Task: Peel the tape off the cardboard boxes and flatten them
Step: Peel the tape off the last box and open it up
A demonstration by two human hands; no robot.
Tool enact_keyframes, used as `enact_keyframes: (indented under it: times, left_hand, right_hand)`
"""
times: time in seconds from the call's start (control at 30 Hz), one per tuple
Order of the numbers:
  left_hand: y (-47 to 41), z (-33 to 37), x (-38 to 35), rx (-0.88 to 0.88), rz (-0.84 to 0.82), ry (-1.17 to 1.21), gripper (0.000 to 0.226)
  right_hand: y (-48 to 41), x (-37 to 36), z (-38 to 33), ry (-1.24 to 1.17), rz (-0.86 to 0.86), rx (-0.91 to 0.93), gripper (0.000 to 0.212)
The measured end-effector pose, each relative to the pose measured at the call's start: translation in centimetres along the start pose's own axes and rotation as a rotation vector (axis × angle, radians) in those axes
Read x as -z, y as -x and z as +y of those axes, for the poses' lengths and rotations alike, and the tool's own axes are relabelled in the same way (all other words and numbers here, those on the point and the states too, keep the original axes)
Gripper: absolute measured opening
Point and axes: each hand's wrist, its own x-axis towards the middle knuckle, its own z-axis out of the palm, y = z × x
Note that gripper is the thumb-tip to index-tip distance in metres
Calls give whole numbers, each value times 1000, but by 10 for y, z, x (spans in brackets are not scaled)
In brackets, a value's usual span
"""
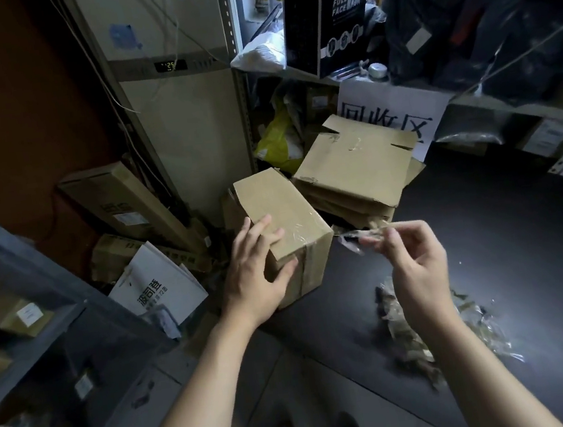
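Box (283, 209) | left grip (256, 274) flat on top | right grip (415, 263) pinching tape strip (355, 237) | flattened boxes (356, 164) behind

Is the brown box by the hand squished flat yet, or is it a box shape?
Box shape, not flat. The cardboard box has its top and sides standing up, and the left hand rests on it.

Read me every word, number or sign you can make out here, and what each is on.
"FULL FACE MASK": front of the black box.
"PROMASK": left side of that box.
"回收区": white sign.
"25": display on the tall white unit.
"波司登", probably: white package.
Stickers on the long carton and elsewhere: too blurred to read.
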Motion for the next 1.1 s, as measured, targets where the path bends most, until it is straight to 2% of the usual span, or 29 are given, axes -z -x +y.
enact_keyframes:
  times: [0.17,0.33,0.4,0.53,0.7,0.8,0.9,1.0,1.1]
  left_hand:
    - [2,15,-1,48,12,82,48]
    - [-4,16,-7,71,43,43,57]
    - [-8,17,-11,93,27,64,54]
    - [-14,15,-13,103,16,123,45]
    - [-13,14,-7,74,23,191,44]
    - [-13,25,-5,66,33,205,46]
    - [-13,32,-4,87,5,232,48]
    - [-13,31,-2,117,-14,250,47]
    - [-12,30,-1,118,-12,252,45]
  right_hand:
    - [6,-4,9,-10,86,-118,9]
    - [4,5,3,63,242,-93,8]
    - [5,4,-1,19,299,-69,14]
    - [6,5,-3,-42,309,-76,11]
    - [1,3,3,98,130,-98,16]
    - [-1,-13,9,187,39,-65,10]
    - [-2,-28,16,207,-14,-82,33]
    - [-5,-28,19,346,-69,-74,14]
    - [1,-24,19,244,-159,-116,14]
